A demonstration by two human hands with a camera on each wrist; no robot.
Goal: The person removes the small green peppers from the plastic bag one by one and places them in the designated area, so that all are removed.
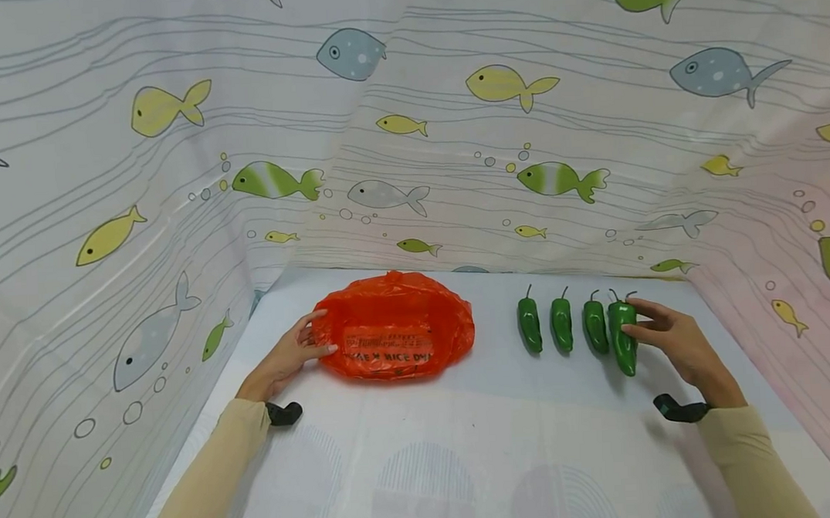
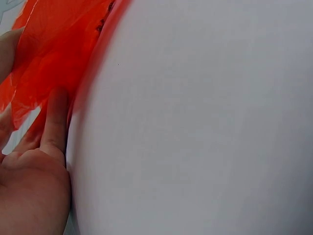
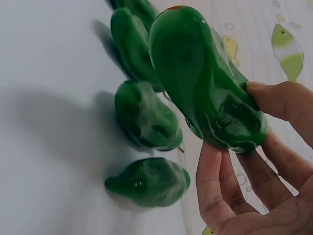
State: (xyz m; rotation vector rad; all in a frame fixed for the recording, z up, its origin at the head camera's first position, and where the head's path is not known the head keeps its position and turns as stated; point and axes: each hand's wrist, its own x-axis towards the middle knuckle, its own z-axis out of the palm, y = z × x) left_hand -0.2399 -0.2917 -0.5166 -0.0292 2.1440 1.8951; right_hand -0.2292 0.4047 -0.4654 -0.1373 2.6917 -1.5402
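An orange-red plastic bag (image 1: 392, 361) with printed lettering lies on the table with its mouth spread. At its left edge my left hand (image 1: 283, 361) holds the bag between thumb and fingers; the left wrist view shows the fingers (image 2: 57, 117) against the thin plastic. Over on the right, my right hand (image 1: 672, 340) grips a glossy green pepper (image 3: 190, 73), thumb on one side and fingers on the other, raised off the table. Several more green peppers (image 1: 561, 326) lie in a row to its left, stems pointing away. One is mostly hidden behind the held pepper.
A white table (image 1: 464, 419) with faint circle prints carries everything. Fish-patterned sheets (image 1: 438, 157) rise as walls at the back, left and right. The right sheet stands close beside the right forearm (image 1: 750, 453).
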